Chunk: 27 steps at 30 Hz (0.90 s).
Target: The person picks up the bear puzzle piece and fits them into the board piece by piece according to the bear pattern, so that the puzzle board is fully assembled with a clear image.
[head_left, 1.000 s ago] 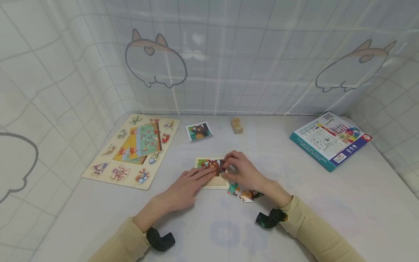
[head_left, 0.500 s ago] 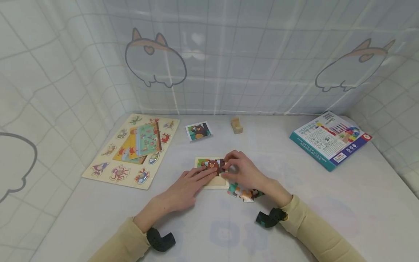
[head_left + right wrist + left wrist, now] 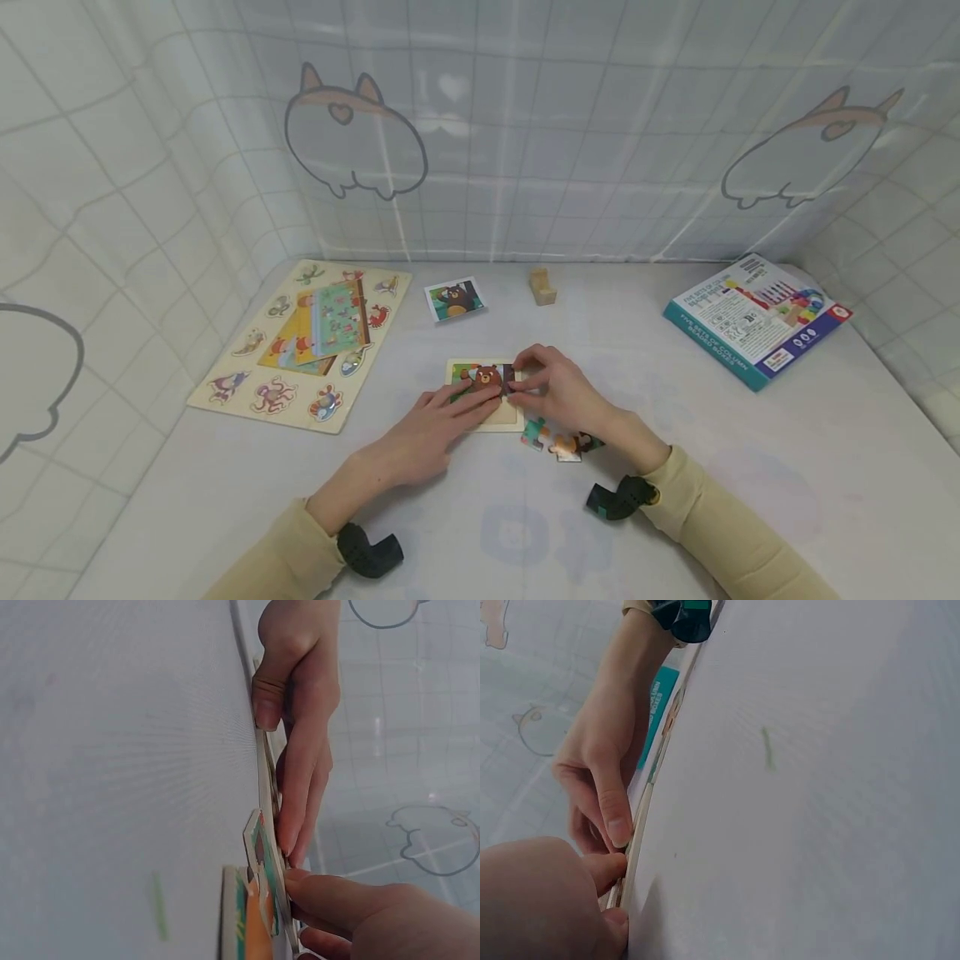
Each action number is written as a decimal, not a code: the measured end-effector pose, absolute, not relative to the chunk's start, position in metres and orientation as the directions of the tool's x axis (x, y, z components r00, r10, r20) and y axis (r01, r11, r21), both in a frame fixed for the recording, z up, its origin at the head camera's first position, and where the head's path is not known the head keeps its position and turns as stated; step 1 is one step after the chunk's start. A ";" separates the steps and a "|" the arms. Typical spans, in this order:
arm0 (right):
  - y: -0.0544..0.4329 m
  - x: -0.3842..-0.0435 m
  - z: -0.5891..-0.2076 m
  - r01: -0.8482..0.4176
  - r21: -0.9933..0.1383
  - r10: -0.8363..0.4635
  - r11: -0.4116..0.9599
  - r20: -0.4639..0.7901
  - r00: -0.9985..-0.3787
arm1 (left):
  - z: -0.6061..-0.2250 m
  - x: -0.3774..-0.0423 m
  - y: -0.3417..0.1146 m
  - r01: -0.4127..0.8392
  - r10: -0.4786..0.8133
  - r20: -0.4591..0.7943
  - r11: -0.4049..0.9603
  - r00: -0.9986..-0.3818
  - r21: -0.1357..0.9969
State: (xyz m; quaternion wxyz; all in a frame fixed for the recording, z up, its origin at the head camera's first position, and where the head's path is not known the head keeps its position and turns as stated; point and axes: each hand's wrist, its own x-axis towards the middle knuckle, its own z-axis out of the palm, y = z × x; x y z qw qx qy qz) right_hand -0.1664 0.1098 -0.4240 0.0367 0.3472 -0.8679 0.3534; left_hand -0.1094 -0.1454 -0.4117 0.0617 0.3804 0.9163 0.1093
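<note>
A small wooden puzzle tray [image 3: 487, 423] lies in the middle of the table, its upper part filled with a brown bear picture [image 3: 487, 377] and its lower strip showing bare wood. My left hand [image 3: 427, 429] lies over its left side, straight fingers pressing on the picture. At the right edge my right hand [image 3: 558, 392] bends its fingers and thumb around a dark puzzle piece [image 3: 512, 372] in the corner; the fingertips partly hide it. Several loose puzzle pieces [image 3: 567, 450] lie beneath the right wrist; the right wrist view shows them stacked and tilted [image 3: 259, 862] beside the thumb.
A bear picture card [image 3: 456, 300] and a small wooden block [image 3: 543, 287] lie behind the tray. To the left is a sea-animal board [image 3: 247, 375] with colourful cards [image 3: 337, 321] on it. A teal and white box [image 3: 757, 321] stands at the back right, near the curtain.
The right fingers and thumb have shifted slightly at the tray's right edge, and the left fingertips have slid a little to the right. The other things lie where they were.
</note>
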 end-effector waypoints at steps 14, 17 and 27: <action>0.114 -0.165 -0.420 -0.693 -0.501 -0.659 0.518 0.283 -0.697 | -0.411 -0.110 -0.144 0.707 0.738 -0.029 0.656 -0.674 0.264; 0.118 -0.162 -0.415 -0.654 -0.531 -0.667 0.538 0.206 -0.716 | -0.412 -0.111 -0.144 0.706 0.738 -0.039 0.658 -0.674 0.262; 0.141 -0.147 -0.406 -0.560 -0.604 -0.618 0.567 0.138 -0.774 | -0.412 -0.115 -0.145 0.700 0.733 -0.058 0.668 -0.678 0.253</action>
